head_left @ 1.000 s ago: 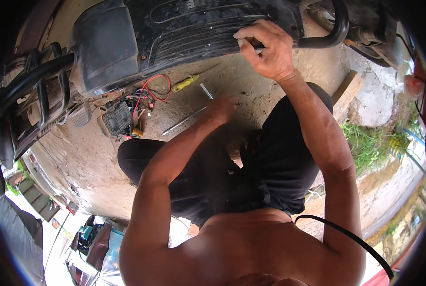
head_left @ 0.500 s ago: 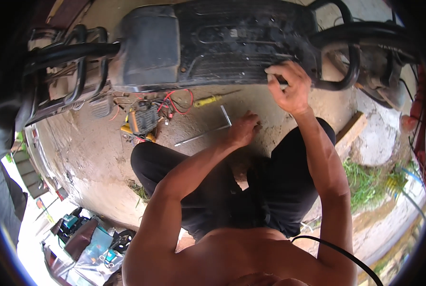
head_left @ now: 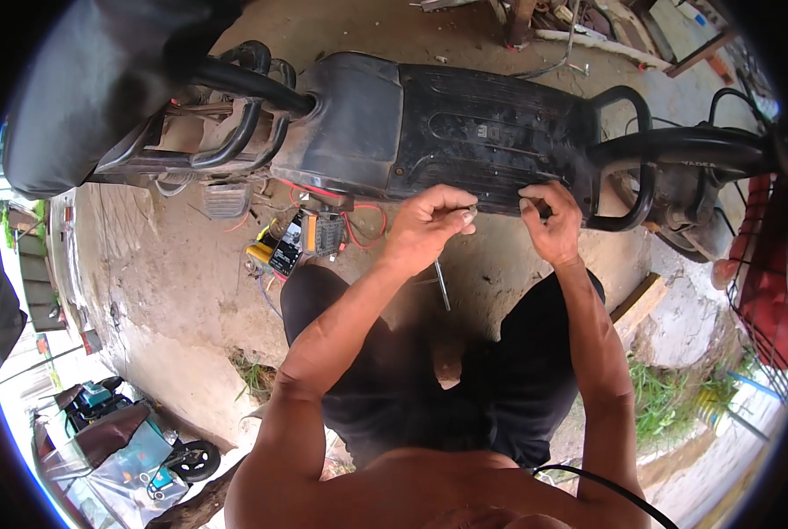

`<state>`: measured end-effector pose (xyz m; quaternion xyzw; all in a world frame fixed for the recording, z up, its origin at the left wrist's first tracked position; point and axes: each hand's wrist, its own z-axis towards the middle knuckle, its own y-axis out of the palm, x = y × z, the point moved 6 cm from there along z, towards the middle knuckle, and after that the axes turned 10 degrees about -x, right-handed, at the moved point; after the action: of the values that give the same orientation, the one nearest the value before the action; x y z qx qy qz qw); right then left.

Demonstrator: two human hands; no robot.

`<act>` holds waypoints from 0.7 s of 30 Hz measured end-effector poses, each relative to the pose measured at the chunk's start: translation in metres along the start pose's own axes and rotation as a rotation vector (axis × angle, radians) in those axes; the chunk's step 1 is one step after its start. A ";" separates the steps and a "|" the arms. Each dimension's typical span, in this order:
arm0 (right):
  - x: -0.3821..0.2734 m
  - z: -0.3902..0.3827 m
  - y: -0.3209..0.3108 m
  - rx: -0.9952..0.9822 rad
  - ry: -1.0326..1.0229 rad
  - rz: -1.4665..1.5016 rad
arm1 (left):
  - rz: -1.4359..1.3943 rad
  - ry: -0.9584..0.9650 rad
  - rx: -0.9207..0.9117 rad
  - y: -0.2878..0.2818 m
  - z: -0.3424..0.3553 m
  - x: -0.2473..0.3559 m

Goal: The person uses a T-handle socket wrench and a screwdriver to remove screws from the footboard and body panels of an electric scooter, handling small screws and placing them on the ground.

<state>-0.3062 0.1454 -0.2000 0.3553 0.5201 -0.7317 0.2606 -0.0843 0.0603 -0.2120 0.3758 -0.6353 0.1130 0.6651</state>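
Note:
Both of my hands are raised beside the near edge of a scooter's black footboard (head_left: 491,119). A small pale object (head_left: 470,214) sits in the pinched fingertips of my left hand (head_left: 425,229); its kind is too small to make out. A short distance to the right, my right hand (head_left: 554,225) has its thumb and fingers curled toward each other, and whatever they hold, if anything, is hidden. Below my left hand, a thin metal rod tool (head_left: 443,286) lies on the ground, partly covered by that hand and wrist.
A black and yellow box-like device (head_left: 286,249) lies by my left knee, with a red cable (head_left: 383,231) nearby. Black tube guards (head_left: 649,189) stick out from the scooter. A wood block (head_left: 639,300) lies right of my right knee. A parked vehicle (head_left: 129,441) stands lower left.
My left hand has risen from near the metal tool on the ground to the footboard's edge, pinching a small object. My right hand stays curled by the footboard. The view has shifted.

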 end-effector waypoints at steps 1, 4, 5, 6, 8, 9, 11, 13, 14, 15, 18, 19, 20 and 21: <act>-0.003 -0.001 -0.001 -0.028 0.009 0.005 | 0.019 -0.027 0.025 -0.003 0.002 0.000; -0.023 -0.003 0.013 -0.124 0.041 0.192 | 0.146 -0.021 0.047 0.001 0.006 0.005; -0.031 -0.001 0.021 -0.184 0.015 0.208 | 0.165 -0.022 0.056 0.003 0.008 0.004; -0.038 0.003 0.025 -0.182 0.007 0.204 | 0.167 -0.014 0.054 0.005 0.010 0.006; -0.033 0.008 0.044 -0.340 0.251 0.470 | 0.332 0.054 0.066 0.007 0.012 0.015; -0.031 0.015 0.048 -0.369 0.231 0.437 | 0.391 0.057 0.084 0.006 0.014 0.021; -0.032 0.021 0.050 -0.376 0.243 0.507 | 0.462 0.078 0.108 0.003 0.018 0.033; -0.046 0.033 0.046 -0.407 0.271 0.517 | 0.531 0.095 0.138 0.002 0.020 0.044; -0.052 0.039 0.042 -0.408 0.267 0.515 | 0.553 0.120 0.116 0.005 0.023 0.050; -0.058 0.047 0.039 -0.406 0.274 0.476 | 0.579 0.147 0.094 0.007 0.025 0.056; -0.056 0.065 0.040 -0.413 0.250 0.428 | 0.546 0.169 0.119 0.001 0.034 0.063; -0.054 0.071 0.040 -0.371 0.208 0.457 | 0.549 0.177 0.119 -0.001 0.037 0.068; -0.051 0.078 0.039 -0.330 0.167 0.486 | 0.674 0.188 0.141 -0.003 0.040 0.075; -0.042 0.086 0.033 -0.280 0.158 0.423 | 0.792 0.201 0.157 -0.001 0.045 0.080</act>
<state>-0.2774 0.0542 -0.1679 0.4726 0.5493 -0.5517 0.4130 -0.1046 0.0042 -0.1419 0.1391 -0.6522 0.4442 0.5983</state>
